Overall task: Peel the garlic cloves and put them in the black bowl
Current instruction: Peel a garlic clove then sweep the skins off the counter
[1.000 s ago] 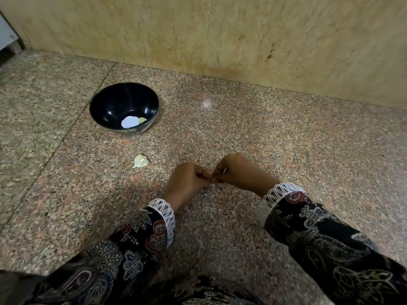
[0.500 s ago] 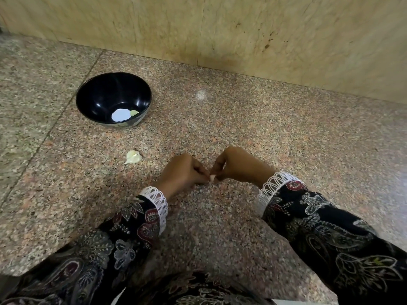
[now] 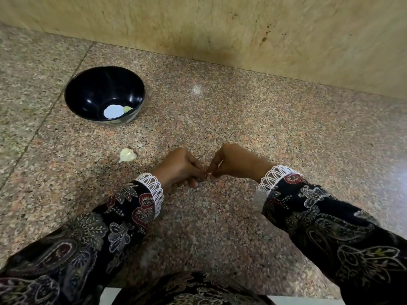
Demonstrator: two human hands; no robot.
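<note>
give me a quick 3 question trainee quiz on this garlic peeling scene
1. True or false: the black bowl is empty.
2. What do the left hand and right hand pinch between them? A) a knife B) a small garlic clove C) a spoon
3. Fill in: the loose pale piece lies on the ____ counter, outside the bowl.

Key: 1 false, a pale piece lies inside. 2 B. 3 granite.

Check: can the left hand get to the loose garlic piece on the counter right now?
Probably not yet: the left hand pinches a clove with the right hand. The path to the garlic piece looks clear.
</note>
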